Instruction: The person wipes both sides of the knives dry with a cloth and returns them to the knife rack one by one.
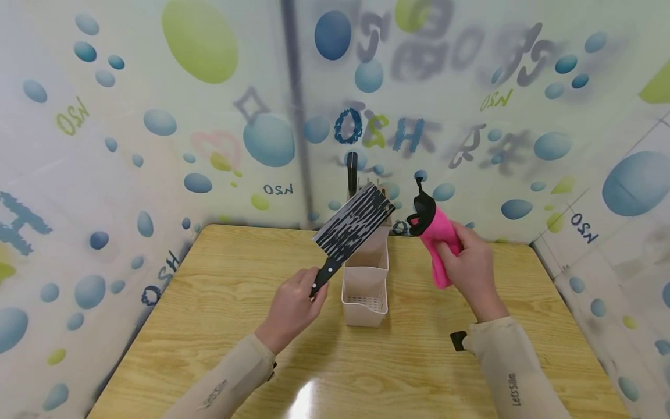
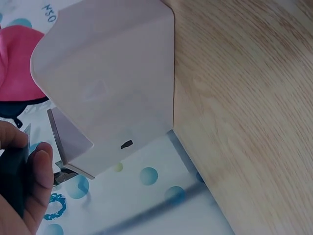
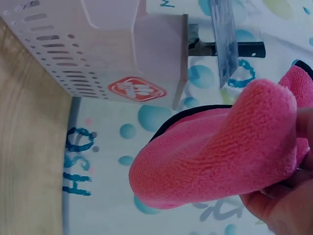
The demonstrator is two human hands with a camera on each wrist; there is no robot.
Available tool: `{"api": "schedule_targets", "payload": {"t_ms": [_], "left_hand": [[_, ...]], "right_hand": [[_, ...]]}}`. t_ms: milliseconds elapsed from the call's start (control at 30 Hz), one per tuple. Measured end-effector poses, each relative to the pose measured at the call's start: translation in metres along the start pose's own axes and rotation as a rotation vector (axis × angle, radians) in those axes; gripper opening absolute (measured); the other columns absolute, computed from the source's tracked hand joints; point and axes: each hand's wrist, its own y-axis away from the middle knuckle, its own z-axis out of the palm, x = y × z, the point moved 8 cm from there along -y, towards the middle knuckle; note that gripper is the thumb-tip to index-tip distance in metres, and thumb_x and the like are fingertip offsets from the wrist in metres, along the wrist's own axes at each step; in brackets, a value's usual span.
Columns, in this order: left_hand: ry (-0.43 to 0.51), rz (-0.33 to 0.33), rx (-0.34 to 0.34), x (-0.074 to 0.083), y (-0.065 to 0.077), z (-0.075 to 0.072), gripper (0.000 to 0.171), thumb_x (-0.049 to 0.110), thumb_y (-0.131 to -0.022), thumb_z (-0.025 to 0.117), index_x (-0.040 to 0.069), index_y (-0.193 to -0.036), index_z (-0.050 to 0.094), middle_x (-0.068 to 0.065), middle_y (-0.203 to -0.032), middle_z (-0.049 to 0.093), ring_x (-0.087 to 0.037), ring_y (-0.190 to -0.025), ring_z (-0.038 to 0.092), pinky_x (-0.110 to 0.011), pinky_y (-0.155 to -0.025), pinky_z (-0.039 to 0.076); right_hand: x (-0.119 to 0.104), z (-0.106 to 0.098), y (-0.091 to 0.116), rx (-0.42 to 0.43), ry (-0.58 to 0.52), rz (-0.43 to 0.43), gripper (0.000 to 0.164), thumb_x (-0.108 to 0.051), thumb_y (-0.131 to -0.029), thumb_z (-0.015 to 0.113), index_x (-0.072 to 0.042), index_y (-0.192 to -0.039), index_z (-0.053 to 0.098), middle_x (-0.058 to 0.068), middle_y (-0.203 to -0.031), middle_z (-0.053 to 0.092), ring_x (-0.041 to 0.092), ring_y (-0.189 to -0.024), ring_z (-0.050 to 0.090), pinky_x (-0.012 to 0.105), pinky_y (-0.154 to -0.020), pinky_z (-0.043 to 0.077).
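My left hand [image 1: 294, 305] grips the black handle of a cleaver [image 1: 356, 224], its broad dark-streaked blade raised and tilted up to the right. Bunched in my right hand [image 1: 473, 265] is a pink fleecy cloth [image 1: 442, 241] with black edging and a black loop, held up to the right of the blade. Between and beyond the hands stands a pale pink plastic knife holder [image 1: 364, 317] with stepped compartments. Another black-handled knife [image 1: 352, 169] sticks up from its back part, partly hidden by the cleaver. In the right wrist view the cloth [image 3: 210, 152] hangs folded over the fingers.
The holder stands on a wood-grain table [image 1: 241, 273], near its back edge. Behind and at both sides rises a pale curtain [image 1: 251, 192] printed with coloured spots and letters. A red label [image 3: 137, 89] marks the holder's side.
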Motion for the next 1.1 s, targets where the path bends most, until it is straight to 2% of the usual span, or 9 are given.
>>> {"api": "schedule_targets", "payload": {"t_ms": [100,200,433,567,700,800,900,1000,1100], "left_hand": [[-0.004,-0.007,-0.014,0.001,0.000,0.002,0.024,0.004,-0.085,0.079,-0.006,-0.100,0.064,-0.011,-0.075,0.063,-0.012,-0.054,0.053,-0.024,-0.045,0.045],[-0.012,-0.013,-0.026,0.002,0.000,0.003,0.024,0.005,-0.085,0.079,-0.006,-0.101,0.064,-0.010,-0.076,0.063,-0.012,-0.055,0.054,-0.024,-0.045,0.046],[-0.010,-0.008,-0.030,0.003,-0.001,0.006,0.025,0.005,-0.085,0.080,-0.006,-0.100,0.064,-0.011,-0.076,0.063,-0.013,-0.055,0.055,-0.024,-0.045,0.046],[-0.006,0.004,-0.028,0.006,-0.002,0.008,0.026,0.006,-0.084,0.081,-0.006,-0.099,0.063,-0.011,-0.076,0.064,-0.014,-0.056,0.056,-0.025,-0.046,0.047],[-0.003,0.020,-0.030,0.011,-0.006,0.011,0.026,0.008,-0.085,0.081,-0.005,-0.098,0.063,-0.011,-0.078,0.065,-0.016,-0.057,0.058,-0.028,-0.047,0.050],[-0.001,0.025,-0.041,0.014,-0.008,0.013,0.025,0.008,-0.085,0.081,-0.005,-0.098,0.063,-0.011,-0.079,0.065,-0.016,-0.057,0.059,-0.028,-0.048,0.051],[-0.010,0.034,-0.048,0.016,-0.010,0.014,0.025,0.008,-0.085,0.080,-0.005,-0.098,0.063,-0.012,-0.079,0.065,-0.015,-0.058,0.059,-0.028,-0.048,0.051],[-0.027,0.042,-0.056,0.017,-0.010,0.015,0.025,0.008,-0.085,0.081,-0.005,-0.098,0.064,-0.011,-0.079,0.065,-0.015,-0.059,0.060,-0.028,-0.049,0.052],[-0.034,0.049,-0.064,0.018,-0.010,0.017,0.025,0.009,-0.085,0.081,-0.005,-0.099,0.065,-0.011,-0.078,0.065,-0.015,-0.060,0.060,-0.028,-0.050,0.051]], "right_hand": [[-0.014,0.001,-0.003,0.019,0.015,-0.072,0.032,0.003,-0.087,0.074,0.010,-0.118,0.068,0.026,-0.101,0.072,0.038,-0.080,0.065,0.039,-0.069,0.053],[-0.026,0.002,-0.006,0.040,0.019,-0.112,0.032,0.003,-0.088,0.072,0.012,-0.118,0.063,0.028,-0.102,0.069,0.040,-0.081,0.064,0.054,-0.069,0.054],[-0.043,0.011,-0.012,0.032,-0.019,-0.151,0.037,0.000,-0.093,0.068,0.011,-0.126,0.057,0.027,-0.111,0.067,0.038,-0.085,0.063,0.055,-0.073,0.057],[-0.045,0.025,-0.012,-0.066,-0.025,-0.133,0.044,0.000,-0.096,0.066,0.009,-0.136,0.051,0.027,-0.123,0.066,0.040,-0.093,0.065,0.058,-0.084,0.058],[-0.044,0.043,-0.011,-0.209,-0.015,-0.112,0.047,-0.002,-0.099,0.060,0.009,-0.142,0.045,0.029,-0.126,0.062,0.041,-0.099,0.063,0.058,-0.093,0.055],[-0.048,0.053,-0.010,-0.281,0.004,-0.166,0.048,-0.001,-0.100,0.058,0.012,-0.143,0.042,0.031,-0.135,0.057,0.044,-0.117,0.060,0.058,-0.103,0.049],[-0.053,0.058,-0.007,-0.287,0.056,-0.281,0.049,0.003,-0.098,0.060,0.015,-0.142,0.043,0.032,-0.146,0.051,0.046,-0.138,0.049,0.058,-0.111,0.042],[-0.057,0.060,-0.002,-0.271,0.121,-0.391,0.051,0.008,-0.094,0.062,0.014,-0.142,0.047,0.031,-0.150,0.049,0.045,-0.141,0.046,0.057,-0.111,0.041],[-0.059,0.063,0.000,-0.267,0.156,-0.461,0.054,0.012,-0.091,0.062,0.010,-0.144,0.050,0.030,-0.150,0.049,0.046,-0.141,0.047,0.057,-0.111,0.042]]}}
